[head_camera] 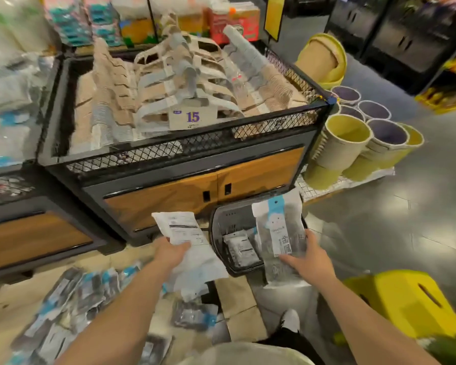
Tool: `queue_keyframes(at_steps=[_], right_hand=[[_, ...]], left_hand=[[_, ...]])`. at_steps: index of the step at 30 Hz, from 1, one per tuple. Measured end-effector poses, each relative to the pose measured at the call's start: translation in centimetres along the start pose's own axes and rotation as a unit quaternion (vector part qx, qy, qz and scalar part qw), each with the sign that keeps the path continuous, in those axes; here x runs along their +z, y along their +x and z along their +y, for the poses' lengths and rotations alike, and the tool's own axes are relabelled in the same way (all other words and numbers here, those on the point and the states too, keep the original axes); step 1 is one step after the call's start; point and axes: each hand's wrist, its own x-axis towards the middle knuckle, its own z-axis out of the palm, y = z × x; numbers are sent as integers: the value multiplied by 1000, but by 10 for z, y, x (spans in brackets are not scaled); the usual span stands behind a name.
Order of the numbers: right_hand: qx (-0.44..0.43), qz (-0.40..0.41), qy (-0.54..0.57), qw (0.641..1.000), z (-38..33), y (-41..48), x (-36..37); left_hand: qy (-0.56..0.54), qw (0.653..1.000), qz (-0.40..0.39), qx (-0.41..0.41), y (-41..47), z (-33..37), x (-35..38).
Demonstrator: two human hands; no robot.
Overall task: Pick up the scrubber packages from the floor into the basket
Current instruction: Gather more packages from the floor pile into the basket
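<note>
Fingers of the right hand curl round a blue-striped packet, glossy clear plastic with a dark scrubber inside, held upright over the basket. The left hand pinches a white-backed packet just left of the basket, its printed label facing up. The basket is dark, slotted plastic with rounded corners, and flat packets lie in it. More crinkly loose packets are strewn on the floor to the left of the basket. A blocky yellow stool stands to the basket's right.
</note>
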Motion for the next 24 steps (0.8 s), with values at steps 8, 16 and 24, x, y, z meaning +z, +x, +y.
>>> queue_keyframes(at_steps=[8, 16, 24], right_hand=[[16, -12, 18, 1000, 84, 61, -76], [27, -54, -33, 998, 146, 140, -155], [15, -111, -81, 990, 130, 212, -143]], left_hand=[[11, 1000, -4, -15, -7, 32, 121], [-5, 999, 3, -49, -9, 40, 219], [3, 987, 53, -153, 27, 36, 249]])
